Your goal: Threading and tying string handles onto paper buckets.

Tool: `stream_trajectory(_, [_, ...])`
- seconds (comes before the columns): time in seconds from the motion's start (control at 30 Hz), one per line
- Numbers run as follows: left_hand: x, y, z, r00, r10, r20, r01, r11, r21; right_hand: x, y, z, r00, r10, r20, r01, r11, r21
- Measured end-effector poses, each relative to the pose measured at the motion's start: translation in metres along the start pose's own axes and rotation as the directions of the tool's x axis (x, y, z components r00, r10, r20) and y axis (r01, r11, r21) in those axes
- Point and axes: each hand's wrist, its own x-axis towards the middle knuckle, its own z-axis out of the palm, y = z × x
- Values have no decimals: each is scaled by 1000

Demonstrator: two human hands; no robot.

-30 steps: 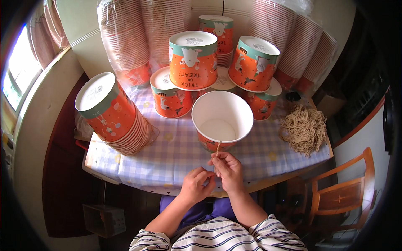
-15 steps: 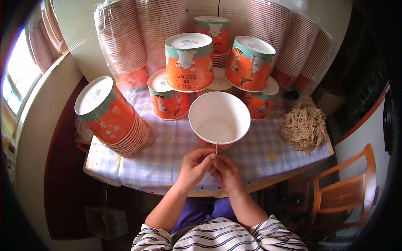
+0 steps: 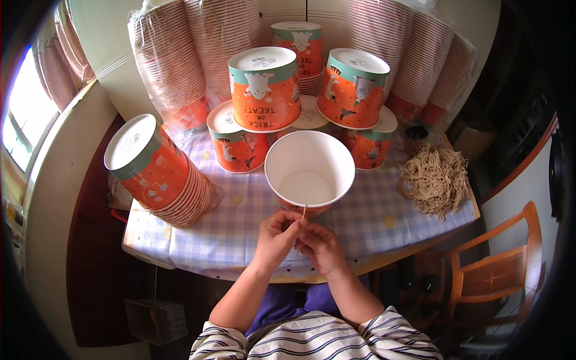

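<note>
My left hand [image 3: 278,235] and my right hand [image 3: 321,245] meet at the table's near edge, fingertips pinched together. A short end of tan string [image 3: 305,212] sticks up from between them; the rest of it is mostly hidden by the fingers. Just beyond the fingertips, a paper bucket [image 3: 309,168] stands with its mouth up, white inside and orange outside. Whether the string touches its wall I cannot tell. To the right lies a loose heap of similar tan string [image 3: 435,182].
Upside-down orange and green buckets [image 3: 264,90] are piled behind the upright one. A leaning stack of nested buckets [image 3: 161,171] stands at left. Tall plastic-wrapped stacks [image 3: 168,60] line the wall. The checked tablecloth [image 3: 240,201] covers the table; a wooden chair [image 3: 489,276] is at right.
The whole view has shifted slightly. Both hands keep their pinch on the string in front of the bucket, with hardly any visible movement.
</note>
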Motion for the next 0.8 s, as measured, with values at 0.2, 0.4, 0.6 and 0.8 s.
stream_trajectory(0.2, [3, 3, 6, 987, 116, -111, -112, 993, 37, 2, 3, -3, 999, 26, 23, -23, 995, -97])
stream_trajectory(0.4, [6, 10, 12, 970, 180, -160, -152, 973, 174, -1, -5, 0, 995, 47, 86, -25, 969, -245])
stream_trajectory(0.6, [8, 13, 20, 926, 315, -209, -241, 918, 315, -4, -10, 4, 991, 72, 116, -36, 958, -284])
stream_trajectory(0.8, [9, 14, 25, 872, 446, -200, -324, 833, 447, -5, -13, 2, 982, 87, 167, -41, 964, -261])
